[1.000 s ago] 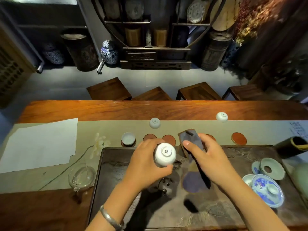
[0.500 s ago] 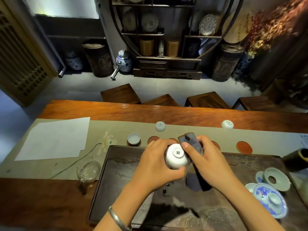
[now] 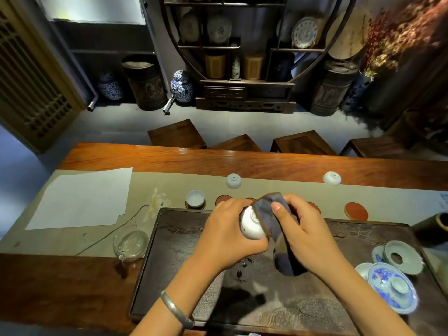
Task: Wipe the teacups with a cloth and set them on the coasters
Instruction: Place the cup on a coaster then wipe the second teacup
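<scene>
My left hand [image 3: 225,236] grips a white teacup [image 3: 251,226], held base-up above the dark tea tray [image 3: 184,263]. My right hand [image 3: 305,236] holds a dark blue-grey cloth [image 3: 271,209] and presses it against the cup's base and side; the cloth's tail hangs down below my palm. One upright teacup [image 3: 195,198] sits on a coaster at the left of the row. Two upturned teacups [image 3: 233,180] [image 3: 332,178] stand on the table runner behind. A bare red-brown coaster [image 3: 356,211] lies at the right; other coasters [image 3: 223,199] are partly hidden by my hands.
A glass pitcher [image 3: 131,243] stands left of the tray beside a white flower [image 3: 158,202]. White paper [image 3: 82,197] lies at the left. A blue-and-white lidded bowl [image 3: 390,287] and a pale saucer [image 3: 402,257] sit on the tray's right. Stools stand behind the table.
My right hand has brought the cloth over onto the teacup, covering its base. The hands have drawn together.
</scene>
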